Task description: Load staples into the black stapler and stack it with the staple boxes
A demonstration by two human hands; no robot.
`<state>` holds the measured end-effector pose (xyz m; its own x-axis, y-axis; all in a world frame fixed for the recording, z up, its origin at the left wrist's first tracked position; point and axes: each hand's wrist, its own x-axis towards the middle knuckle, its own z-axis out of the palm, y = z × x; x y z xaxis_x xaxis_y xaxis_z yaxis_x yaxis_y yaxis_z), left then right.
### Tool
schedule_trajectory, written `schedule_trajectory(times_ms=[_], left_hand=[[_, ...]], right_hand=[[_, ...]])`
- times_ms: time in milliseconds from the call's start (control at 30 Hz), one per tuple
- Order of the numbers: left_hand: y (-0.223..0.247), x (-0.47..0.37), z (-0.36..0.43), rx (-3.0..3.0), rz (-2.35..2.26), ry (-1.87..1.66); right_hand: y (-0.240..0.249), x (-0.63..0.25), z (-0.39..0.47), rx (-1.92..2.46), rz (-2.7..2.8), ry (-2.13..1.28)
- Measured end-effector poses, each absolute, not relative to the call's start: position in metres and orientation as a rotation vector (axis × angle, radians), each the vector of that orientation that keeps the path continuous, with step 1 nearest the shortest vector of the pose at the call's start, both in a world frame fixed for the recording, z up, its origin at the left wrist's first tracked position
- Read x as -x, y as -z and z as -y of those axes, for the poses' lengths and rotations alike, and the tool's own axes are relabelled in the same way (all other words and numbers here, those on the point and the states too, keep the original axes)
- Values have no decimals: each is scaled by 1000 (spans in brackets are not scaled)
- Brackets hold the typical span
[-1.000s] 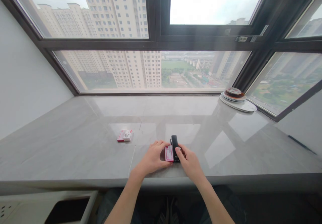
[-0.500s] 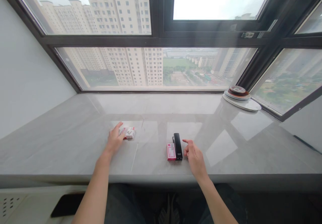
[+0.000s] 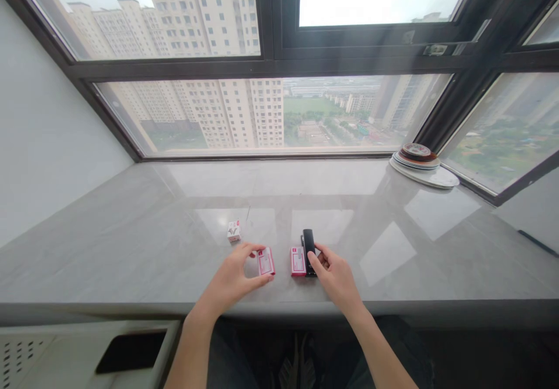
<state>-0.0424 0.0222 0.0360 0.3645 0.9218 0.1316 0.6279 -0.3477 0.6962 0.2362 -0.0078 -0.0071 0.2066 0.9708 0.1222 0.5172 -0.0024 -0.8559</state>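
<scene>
Between the thumb and fingers of my left hand (image 3: 236, 275) is a small pink-and-white box (image 3: 265, 261), gripped by its near and far ends just at the counter. A second pink-and-white box (image 3: 297, 261) lies flat to its right, against the left side of a black stapler (image 3: 308, 246). My right hand (image 3: 334, 272) has its thumb on top of the stapler and its fingers along the right side. Farther back on the left sits a small white box with red print (image 3: 234, 230), apart from both hands.
A stack of plates (image 3: 421, 165) stands in the far right corner by the window. The grey counter (image 3: 131, 249) ends at a front edge close to me. Below it on the left, a black phone-like slab (image 3: 131, 352) lies on a white surface.
My left hand has brought a pink-and-white box rightward and nearer, leaving the white box behind. My right hand has moved left onto the stapler, its fingers closing around it.
</scene>
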Motion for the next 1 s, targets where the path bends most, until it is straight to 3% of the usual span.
schedule_trajectory(times_ms=[200, 633, 800, 867, 1000], left_hand=[[-35, -37, -31, -2038, -1052, -766], [-12, -42, -34, -2013, -1044, -856], [-17, 25, -70, -1781, -1764, -1189], [-18, 55, -89, -1642, -2142, -1088], [-12, 66, -110, -1699, -2094, -891]], right_hand=[[5, -239, 10, 1620, 1465, -668], [-1, -251, 14, 1614, 1484, -752], [-4, -266, 20, 1622, 1568, -920], [-4, -267, 19, 1626, 1634, -922], [-5, -262, 13, 1681, 1718, -862]])
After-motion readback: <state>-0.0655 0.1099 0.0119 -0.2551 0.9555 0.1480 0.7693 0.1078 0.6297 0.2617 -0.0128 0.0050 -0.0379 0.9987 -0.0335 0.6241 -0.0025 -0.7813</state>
